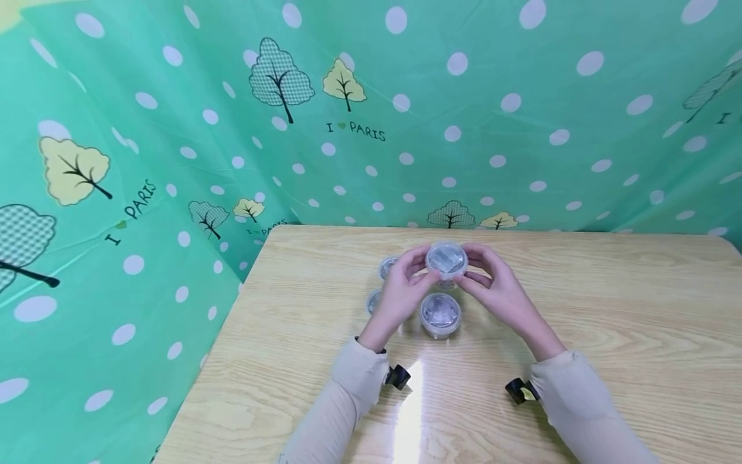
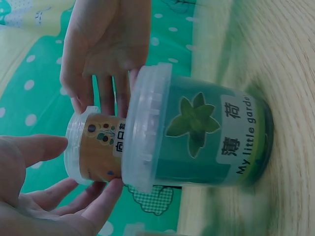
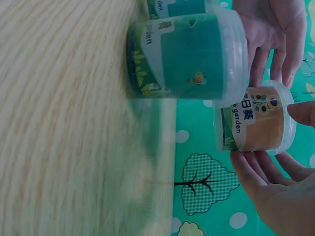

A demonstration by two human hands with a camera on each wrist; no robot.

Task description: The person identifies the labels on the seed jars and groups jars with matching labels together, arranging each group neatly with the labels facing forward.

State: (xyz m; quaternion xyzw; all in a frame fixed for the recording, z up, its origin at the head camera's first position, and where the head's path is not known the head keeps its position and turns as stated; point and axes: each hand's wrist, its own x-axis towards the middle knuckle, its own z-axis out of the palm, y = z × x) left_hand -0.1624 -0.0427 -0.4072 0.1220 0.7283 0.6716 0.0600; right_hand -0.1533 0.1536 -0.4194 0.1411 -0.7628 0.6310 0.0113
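**Above the wooden table, two hands lift a small tub**

Above the table [image 1: 608, 322], left hand [image 1: 400, 293] and right hand [image 1: 501, 290] pinch an orange-labelled tub [image 1: 446, 261], upright, lid up. Only the wrist views show its label, and the green tub [image 2: 197, 135] standing below. Behind the table hangs a polka-dot curtain [image 1: 464, 116].

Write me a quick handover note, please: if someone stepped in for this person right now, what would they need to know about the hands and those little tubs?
Left hand and right hand: both hold the small orange-labelled clear plastic tub between their fingertips, lifted above the others.
Green-labelled clear plastic tub: stands on the light wooden table, just in front of the raised one.
Two more small lidded tubs sit partly hidden behind the left hand.
Done: one tub is picked up.
Left: it has yet to be set down; where it goes cannot be told.
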